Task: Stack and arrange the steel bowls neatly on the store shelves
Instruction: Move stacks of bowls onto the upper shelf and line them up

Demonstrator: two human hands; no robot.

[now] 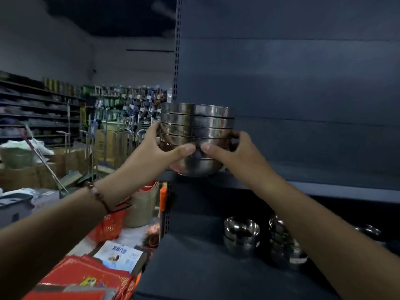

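Head view: the left hand (164, 146) and right hand (225, 151) each grip the bowl stack (195, 135), fingers curled round opposite sides, thumbs nearly meeting at the front. The stack's base sits at the front left edge of the upper shelf (324, 180); contact cannot be confirmed. To place it well, keep the stack level, slide it back from the edge, then release both hands together. More bowls (241, 234) stand on the lower shelf. A booklet (121, 256) carries print too blurred to read.
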